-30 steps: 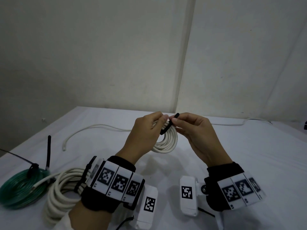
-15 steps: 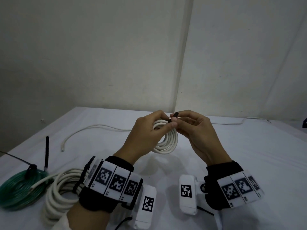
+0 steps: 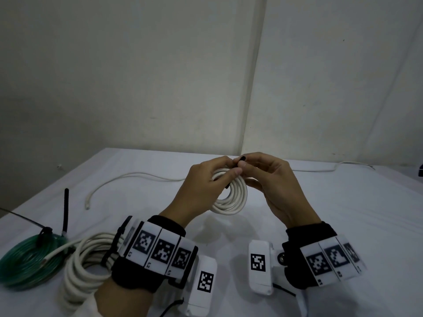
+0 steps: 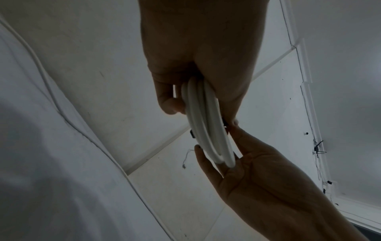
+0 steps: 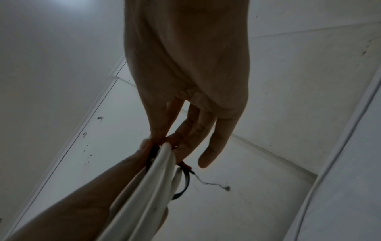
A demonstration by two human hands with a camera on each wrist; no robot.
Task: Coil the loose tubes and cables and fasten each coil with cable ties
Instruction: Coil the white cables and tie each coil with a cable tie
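I hold a small white cable coil (image 3: pixel 231 199) in the air over the table. My left hand (image 3: pixel 232 167) grips its top, fingers through the loop and thumb on the outside. A black cable tie (image 3: pixel 242 159) wraps the strands there. My right hand (image 3: pixel 248 162) pinches the tie's short free end between thumb and forefinger, right against the left thumb; its other fingers lie along the coil's right side. The left wrist view shows the coil (image 4: pixel 206 130) edge-on. In the right wrist view the tie (image 5: pixel 185 182) loops loosely round the coil (image 5: pixel 152 179).
On the white table (image 3: pixel 343 213) at the near left lie a green tube coil (image 3: pixel 27 259) with a black tie on it and a larger white coil (image 3: pixel 84 266). A loose white cable (image 3: pixel 128 177) runs across the back left; another cable (image 3: pixel 320 169) lies at the back right.
My right fingers have closed in against the left thumb. The tie, slanted across the coil a second ago, now shows only a short tip above the fingers. The coil has stayed in the air.
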